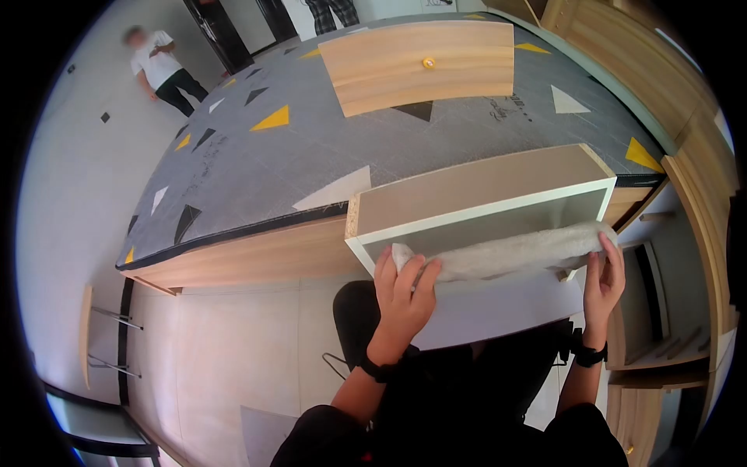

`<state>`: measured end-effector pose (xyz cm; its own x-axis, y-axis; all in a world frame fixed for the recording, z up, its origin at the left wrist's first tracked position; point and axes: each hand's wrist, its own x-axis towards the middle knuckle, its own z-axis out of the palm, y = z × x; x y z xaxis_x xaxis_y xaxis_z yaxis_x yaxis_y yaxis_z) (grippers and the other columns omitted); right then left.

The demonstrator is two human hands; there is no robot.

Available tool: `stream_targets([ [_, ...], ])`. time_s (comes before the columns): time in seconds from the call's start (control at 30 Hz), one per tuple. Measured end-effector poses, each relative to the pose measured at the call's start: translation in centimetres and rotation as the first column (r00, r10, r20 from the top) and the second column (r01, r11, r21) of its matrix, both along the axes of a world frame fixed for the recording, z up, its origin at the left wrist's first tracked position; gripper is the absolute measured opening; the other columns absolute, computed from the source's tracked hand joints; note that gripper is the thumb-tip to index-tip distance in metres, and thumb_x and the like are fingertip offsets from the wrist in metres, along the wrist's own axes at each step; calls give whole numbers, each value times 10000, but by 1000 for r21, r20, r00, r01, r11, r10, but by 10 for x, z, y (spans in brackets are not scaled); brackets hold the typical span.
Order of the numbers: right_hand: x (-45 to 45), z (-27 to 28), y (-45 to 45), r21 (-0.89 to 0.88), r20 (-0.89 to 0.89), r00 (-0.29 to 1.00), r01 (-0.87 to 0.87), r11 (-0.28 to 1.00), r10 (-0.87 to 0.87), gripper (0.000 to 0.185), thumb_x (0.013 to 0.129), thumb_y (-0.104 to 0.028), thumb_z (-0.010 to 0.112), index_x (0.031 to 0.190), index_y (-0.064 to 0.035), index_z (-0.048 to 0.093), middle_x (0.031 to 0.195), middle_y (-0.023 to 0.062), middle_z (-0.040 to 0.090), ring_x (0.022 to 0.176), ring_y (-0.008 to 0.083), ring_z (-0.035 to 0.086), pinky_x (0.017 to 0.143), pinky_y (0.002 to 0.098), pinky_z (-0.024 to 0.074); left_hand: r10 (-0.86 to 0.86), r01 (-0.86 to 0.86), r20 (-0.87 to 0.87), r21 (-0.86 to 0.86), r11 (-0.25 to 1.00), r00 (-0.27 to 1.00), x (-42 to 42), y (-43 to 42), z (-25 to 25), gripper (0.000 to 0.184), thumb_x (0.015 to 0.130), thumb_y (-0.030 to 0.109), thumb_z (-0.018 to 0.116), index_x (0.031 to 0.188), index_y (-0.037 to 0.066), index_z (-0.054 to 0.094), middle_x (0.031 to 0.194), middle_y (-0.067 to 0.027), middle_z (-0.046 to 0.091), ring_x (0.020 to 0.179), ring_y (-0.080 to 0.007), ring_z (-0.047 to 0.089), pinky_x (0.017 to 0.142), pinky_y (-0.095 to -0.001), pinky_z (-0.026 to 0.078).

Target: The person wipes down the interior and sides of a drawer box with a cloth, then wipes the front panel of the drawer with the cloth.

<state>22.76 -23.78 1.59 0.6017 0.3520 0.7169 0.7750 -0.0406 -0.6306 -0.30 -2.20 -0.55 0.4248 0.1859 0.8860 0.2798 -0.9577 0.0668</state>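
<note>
A long, off-white cloth [513, 253] lies bunched lengthwise along the lower edge of a pale drawer frame [482, 206], which is propped against the bed's side with its opening towards me. My left hand [406, 292] is closed on the cloth's left end, with the fingers curled over it. At the other end my right hand [604, 280] grips the cloth, thumb and fingers close to the frame's right corner. Below the cloth, a thin white panel [498, 311] extends over my lap. The cloth hides part of the frame's lower edge.
A wooden drawer front [420, 74] with a round yellow-centred knob lies on the grey patterned mattress [233, 171]. Wooden cabinetry [685, 187] stands close on my right. A folding-legged table [87, 335] is at left. One person [163, 66] stands beyond the bed; another's checked trousers show behind it.
</note>
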Motion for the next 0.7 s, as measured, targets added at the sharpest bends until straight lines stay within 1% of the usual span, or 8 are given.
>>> stream_targets([
  [0.07,-7,-6,-9,-180,54,995,-68,981,79,309,798,41,533,1075,-7,663,1043,124,660,899,198,585,800,282,454,1,-3,-64,-21,1000,998,-4,-4,-15,426,721,-61,606,1126,66,647,1058,-122,585,1046,-368,537,941,-467,441],
  [0.1,-15,-17,-17,-326,-226,972,-137,935,63,343,802,23,508,1111,-27,650,1068,95,656,1028,184,592,878,292,445,-63,-19,-322,-246,969,945,-11,-9,-31,401,762,-23,590,1151,58,640,1097,-136,596,1088,-358,543,969,-458,449],
  [0.13,-20,-42,-14,-304,-294,955,-130,944,36,328,806,-8,528,1102,-34,668,999,102,658,832,172,559,747,263,444,-184,-93,-535,-449,889,824,-18,-15,-48,380,803,14,575,1177,50,633,1136,-150,607,1131,-347,549,997,-450,457],
  [0.17,-29,-64,-16,-411,-436,899,-154,899,-46,345,823,-39,569,1156,-51,661,1022,123,664,821,224,565,768,312,461,-190,-96,-532,-463,881,825,-20,-23,-71,380,803,14,575,1177,50,633,1136,-150,607,1131,-347,549,997,-450,457],
  [0.23,-44,-99,-13,-610,137,990,70,790,18,399,844,-123,624,1238,-61,636,1172,196,611,992,385,537,898,450,444,-14,-136,-489,-269,953,872,-21,-47,-103,394,842,44,524,1228,-1,591,1213,-180,610,1151,-331,553,1061,-441,409],
  [0.37,-71,-93,21,-698,286,955,150,701,80,448,828,-143,605,1260,-29,615,1230,231,580,1104,381,509,947,463,416,-80,-142,-480,-408,902,874,-17,-46,-103,381,826,45,526,1194,-26,597,1199,-186,623,1116,-342,557,1083,-470,378],
  [0.5,-90,-107,64,-747,116,904,-194,636,412,380,766,-124,618,1082,87,611,1255,274,557,1059,404,534,947,461,445,-105,-67,-414,-379,923,904,-10,-36,-108,241,763,68,598,981,-30,633,955,-162,627,920,-343,566,953,-461,435],
  [0.7,-115,-117,84,-675,165,904,-187,713,394,360,736,-99,633,1040,93,610,1274,309,533,1011,399,558,895,446,486,-127,27,-257,-357,934,958,-5,-26,-114,133,696,89,622,761,-6,553,786,-149,505,795,-354,510,809,-446,439],
])
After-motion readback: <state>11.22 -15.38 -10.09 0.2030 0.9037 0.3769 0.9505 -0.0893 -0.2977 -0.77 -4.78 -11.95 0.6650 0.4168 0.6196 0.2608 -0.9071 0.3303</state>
